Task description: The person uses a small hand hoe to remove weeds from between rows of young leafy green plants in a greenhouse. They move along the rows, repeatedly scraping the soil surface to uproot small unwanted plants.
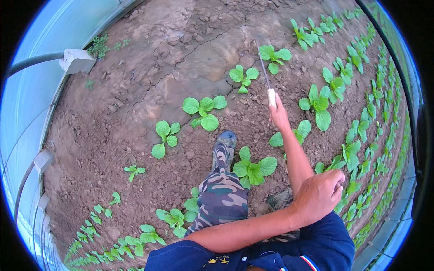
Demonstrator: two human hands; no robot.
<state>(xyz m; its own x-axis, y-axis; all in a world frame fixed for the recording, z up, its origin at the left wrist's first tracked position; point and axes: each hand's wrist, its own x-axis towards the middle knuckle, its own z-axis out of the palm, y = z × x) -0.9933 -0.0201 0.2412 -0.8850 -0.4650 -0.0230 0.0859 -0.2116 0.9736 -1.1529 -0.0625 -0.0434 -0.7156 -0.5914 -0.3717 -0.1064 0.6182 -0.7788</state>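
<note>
My right hand (279, 117) grips the pale handle (271, 97) of a hand tool. Its thin dark metal shank (263, 64) points away from me, between two leafy seedlings (243, 78) (275, 57). The tool's far end is too small to tell its shape. Across my body reaches my left arm, and my left hand (318, 194) is curled into a fist over my right arm, near the elbow. Nothing shows in that fist, though its palm side is hidden. A larger seedling (254, 169) grows beside my camouflage-clad leg (223, 194).
My boot (225, 139) stands on cracked brown soil (135, 88) close to several seedlings (204, 111). More rows of green plants (352, 155) run along the right. At left, plastic sheeting (34, 101) and curved poles set in concrete blocks (77, 61) edge the bed. A dark hose-like line (396, 54) crosses the right.
</note>
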